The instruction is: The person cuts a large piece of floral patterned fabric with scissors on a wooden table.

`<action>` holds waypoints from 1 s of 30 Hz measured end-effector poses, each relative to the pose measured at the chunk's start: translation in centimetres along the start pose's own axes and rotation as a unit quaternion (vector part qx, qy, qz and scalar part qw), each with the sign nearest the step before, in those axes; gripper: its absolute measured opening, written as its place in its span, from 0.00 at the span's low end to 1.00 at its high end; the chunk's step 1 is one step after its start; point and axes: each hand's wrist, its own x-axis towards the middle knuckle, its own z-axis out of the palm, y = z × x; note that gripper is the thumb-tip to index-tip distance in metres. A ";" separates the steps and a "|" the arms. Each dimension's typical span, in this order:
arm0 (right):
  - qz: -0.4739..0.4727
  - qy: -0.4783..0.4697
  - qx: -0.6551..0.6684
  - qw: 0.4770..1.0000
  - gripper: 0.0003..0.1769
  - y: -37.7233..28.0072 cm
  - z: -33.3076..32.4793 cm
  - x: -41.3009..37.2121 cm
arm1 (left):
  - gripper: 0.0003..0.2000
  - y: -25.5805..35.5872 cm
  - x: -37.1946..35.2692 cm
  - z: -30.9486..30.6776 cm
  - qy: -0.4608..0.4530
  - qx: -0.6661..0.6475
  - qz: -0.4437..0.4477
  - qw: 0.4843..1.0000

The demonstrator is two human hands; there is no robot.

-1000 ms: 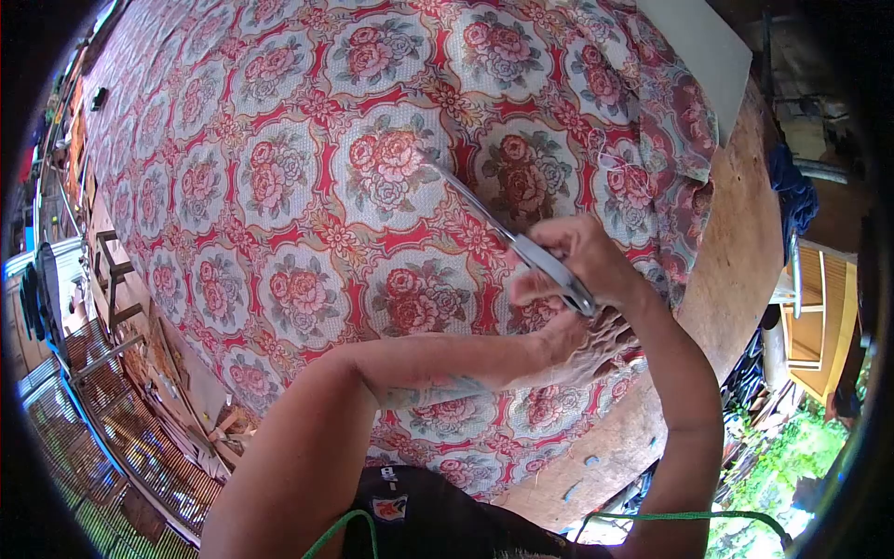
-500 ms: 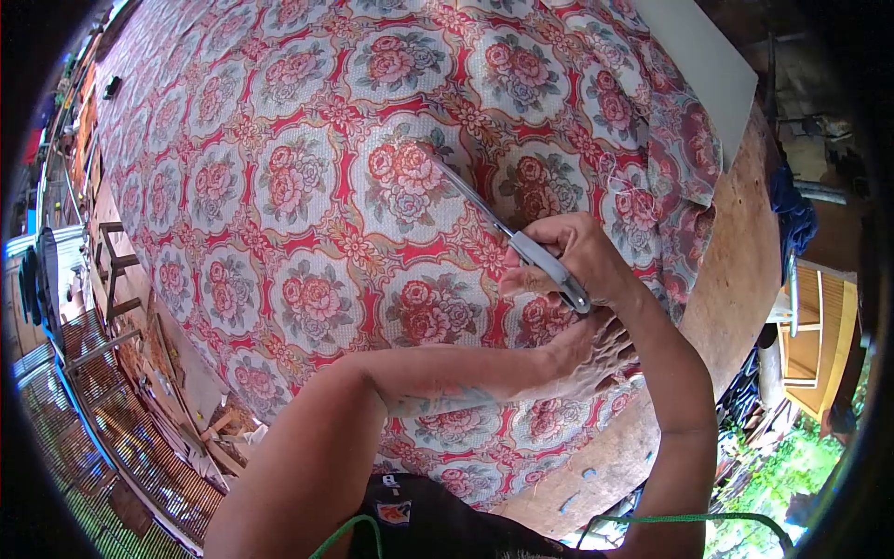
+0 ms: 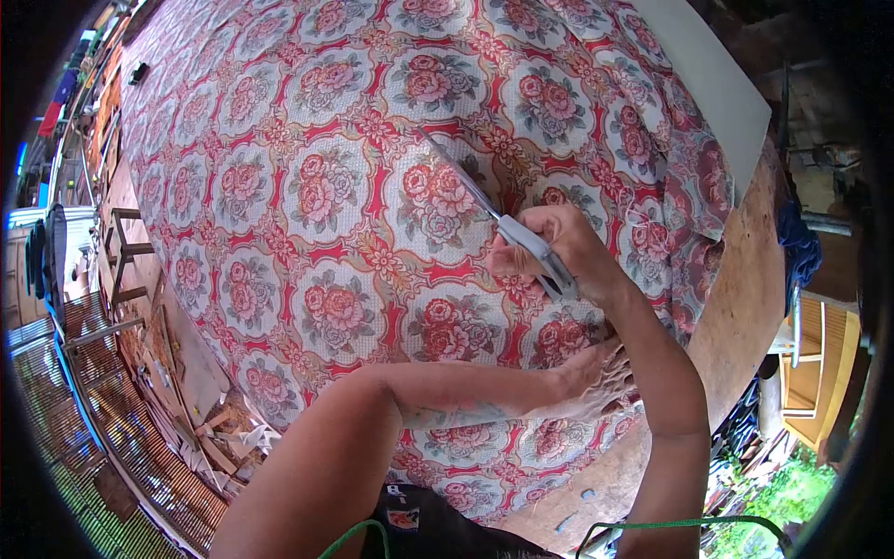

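Observation:
In my right hand [image 3: 563,250] is a pair of scissors [image 3: 529,240] with grey handles, my fingers closed round them. The long blades point up and left over a floral cloth [image 3: 340,307] in red, white and pink. Whether the blades are cutting the cloth cannot be told. My left arm crosses below. My left hand [image 3: 596,377] rests on the cloth under the right forearm, seemingly flat with fingers spread; its outline is smeared and partly covered. A pale thread tangle [image 3: 638,212] lies on the cloth to the right of the scissors.
A pale board [image 3: 712,79] lies at the upper right beside bare plywood [image 3: 745,279]. A wooden stool [image 3: 128,247] and scrap wood stand at left. A wooden shelf unit [image 3: 815,363] is at right. Green cord [image 3: 670,524] hangs near my body.
My right hand and the scissors have moved up and left over the cloth. The view has shifted, so the cloth's pattern appears further right and lower. My left hand stays on the cloth.

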 end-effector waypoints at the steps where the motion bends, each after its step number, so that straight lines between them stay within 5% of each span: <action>1: -0.012 0.003 0.003 1.000 0.18 0.2 0.0 0.0 | 0.32 0.1 0.0 0.4 0.001 -0.001 -0.001 1.000; 6: -0.025 0.011 -0.030 0.999 0.17 -0.3 0.0 -0.1 | 0.31 0.3 0.4 1.4 -0.043 0.099 -0.001 0.994; 9: -0.057 0.043 -0.054 0.996 0.21 -0.6 0.2 -0.2 | 0.32 0.0 0.2 1.2 0.005 0.016 0.005 1.000; 11: -0.055 0.018 -0.134 0.989 0.15 0.2 -0.6 0.5 | 0.32 -0.3 -0.3 -1.1 -0.011 0.035 0.009 0.999; 16: 0.074 0.029 -0.075 0.994 0.19 0.4 -0.6 1.0 | 0.32 -0.3 -0.4 -0.1 -0.011 0.031 0.020 0.999; 19: 0.083 0.038 -0.105 0.990 0.18 -0.3 -0.1 0.9 | 0.23 -0.4 -0.2 2.7 0.165 0.254 0.035 0.952; 20: 0.075 0.036 -0.121 0.989 0.20 0.5 -0.3 1.2 | 0.19 -0.2 -2.3 -7.3 -0.070 0.123 0.071 0.987; 22: 0.103 0.039 -0.131 0.985 0.20 -0.9 0.1 0.6 | 0.19 -0.1 -0.7 -3.3 -0.058 0.171 0.100 0.979; 23: 0.123 0.031 -0.133 0.983 0.20 -1.6 0.3 0.4 | 0.19 -0.3 -0.5 -0.3 -0.057 0.219 0.118 0.967; 24: 0.109 0.029 -0.111 0.987 0.19 -0.9 0.2 0.5 | 0.21 -0.3 -1.4 2.2 0.180 0.577 0.039 0.795; 30: 0.158 0.042 -0.145 0.976 0.19 -4.3 1.5 0.1 | 0.32 -1.5 -0.3 3.9 0.120 0.353 0.037 0.927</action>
